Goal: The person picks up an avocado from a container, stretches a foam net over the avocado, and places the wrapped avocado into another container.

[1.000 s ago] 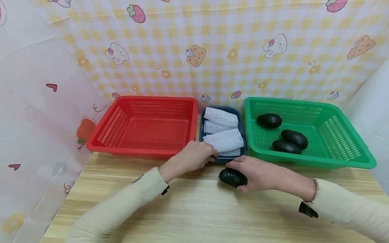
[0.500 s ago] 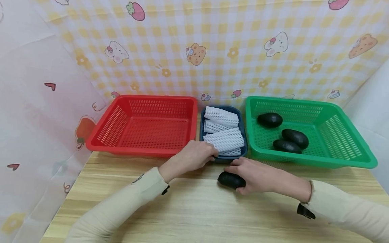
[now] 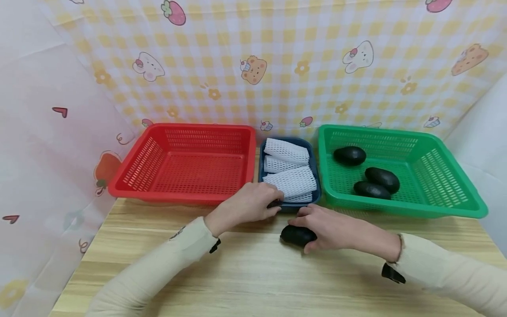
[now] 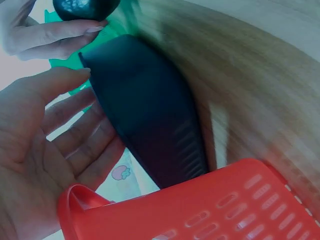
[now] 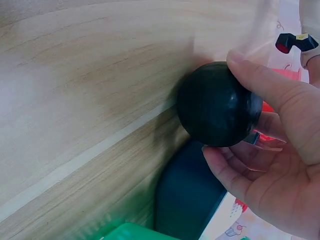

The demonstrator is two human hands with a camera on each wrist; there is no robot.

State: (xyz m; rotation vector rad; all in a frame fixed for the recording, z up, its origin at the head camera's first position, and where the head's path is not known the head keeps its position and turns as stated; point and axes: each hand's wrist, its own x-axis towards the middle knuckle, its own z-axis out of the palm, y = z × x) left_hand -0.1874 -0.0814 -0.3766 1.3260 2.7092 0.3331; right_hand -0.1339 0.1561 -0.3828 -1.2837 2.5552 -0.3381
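A dark avocado [image 3: 298, 236] is held in my right hand [image 3: 328, 229], low over the wooden table in front of the small blue tray [image 3: 314, 165]. In the right wrist view, thumb and fingers grip the avocado [image 5: 215, 105] from its sides. My left hand [image 3: 253, 203] is at the tray's front left corner, beside the white foam net sleeves [image 3: 292, 181]. The left wrist view has its thumb by the rim of the tray [image 4: 145, 100] and relaxed fingers reaching behind that rim, their tips hidden.
A red basket [image 3: 182, 196] stands left of the tray. To the right, a green basket [image 3: 428, 209] holds three more avocados [image 3: 382, 179]. A patterned cloth [image 3: 277, 97] hangs behind them.
My right hand has shifted slightly left with the avocado. The left hand stays at the tray's corner, its thumb now a little farther from the fingers.
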